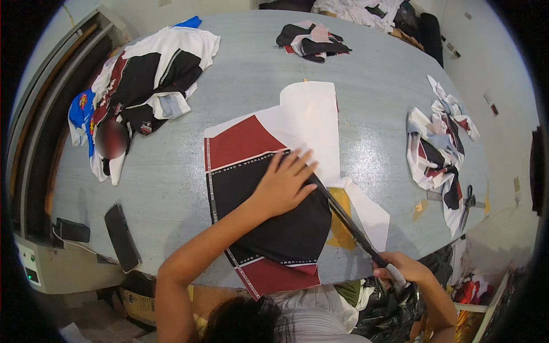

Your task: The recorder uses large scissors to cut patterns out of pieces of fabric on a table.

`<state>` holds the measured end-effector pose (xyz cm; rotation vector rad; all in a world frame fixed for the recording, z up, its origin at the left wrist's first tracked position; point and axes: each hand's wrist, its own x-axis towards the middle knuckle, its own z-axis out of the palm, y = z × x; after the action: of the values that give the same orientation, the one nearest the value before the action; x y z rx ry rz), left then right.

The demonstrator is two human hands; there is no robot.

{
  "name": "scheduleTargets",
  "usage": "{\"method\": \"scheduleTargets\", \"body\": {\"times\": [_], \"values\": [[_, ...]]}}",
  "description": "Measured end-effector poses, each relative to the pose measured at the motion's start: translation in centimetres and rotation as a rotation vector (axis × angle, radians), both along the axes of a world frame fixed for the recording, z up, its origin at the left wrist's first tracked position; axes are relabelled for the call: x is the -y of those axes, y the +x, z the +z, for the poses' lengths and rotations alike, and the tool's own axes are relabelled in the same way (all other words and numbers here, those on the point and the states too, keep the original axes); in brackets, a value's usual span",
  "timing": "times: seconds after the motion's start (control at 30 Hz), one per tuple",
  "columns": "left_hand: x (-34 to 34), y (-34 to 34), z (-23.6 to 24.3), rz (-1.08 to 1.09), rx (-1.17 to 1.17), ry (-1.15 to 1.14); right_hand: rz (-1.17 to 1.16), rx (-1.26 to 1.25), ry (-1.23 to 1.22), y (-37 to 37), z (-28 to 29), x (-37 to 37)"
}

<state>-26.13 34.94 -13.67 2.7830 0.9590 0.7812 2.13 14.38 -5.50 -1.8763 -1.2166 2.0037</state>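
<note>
My left hand lies with fingers spread on a printed fabric piece with maroon and black panels and lettered borders. Beneath and beside it are white sheets, one sticking out on the right. My right hand is closed on the grey-wrapped end of a long, narrow black tool, which runs diagonally along the black panel's right edge toward my left fingers; whether it has blades is unclear. A patch of yellow tape shows on the table beside it.
The grey table carries fabric piles at left, back and right. A phone and black charger lie at left, scissors at right. A machine borders the left; bags sit below the front edge.
</note>
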Motion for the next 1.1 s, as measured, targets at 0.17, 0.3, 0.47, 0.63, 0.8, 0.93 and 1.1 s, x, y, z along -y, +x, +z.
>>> {"method": "scheduleTargets", "body": {"times": [0.17,0.3,0.47,0.63,0.8,0.93,1.1], "values": [[-5.6,3.3,0.3,-0.174,-0.113,-0.387,0.051,0.053,0.017,0.7,-0.4,2.0],[-6.6,6.6,-0.8,-0.285,-0.094,-0.305,-0.066,-0.023,-0.007,-0.3,0.4,2.9],[-4.8,7.8,-1.3,-0.053,0.163,-0.073,-0.067,-0.016,-0.032,1.3,0.1,4.5],[3.1,2.0,-0.6,0.031,-0.094,-0.091,-0.146,0.074,-0.001,1.4,0.6,5.2],[4.8,-0.3,0.0,0.008,-0.18,-0.142,-0.149,0.002,0.045,0.4,-0.3,3.5],[3.8,0.3,-0.2,0.071,-0.136,-0.171,0.047,0.086,0.034,-0.2,1.0,1.2],[2.6,0.8,-1.1,0.138,-0.16,-0.106,0.259,0.197,0.031,-1.2,1.2,0.1]]}}
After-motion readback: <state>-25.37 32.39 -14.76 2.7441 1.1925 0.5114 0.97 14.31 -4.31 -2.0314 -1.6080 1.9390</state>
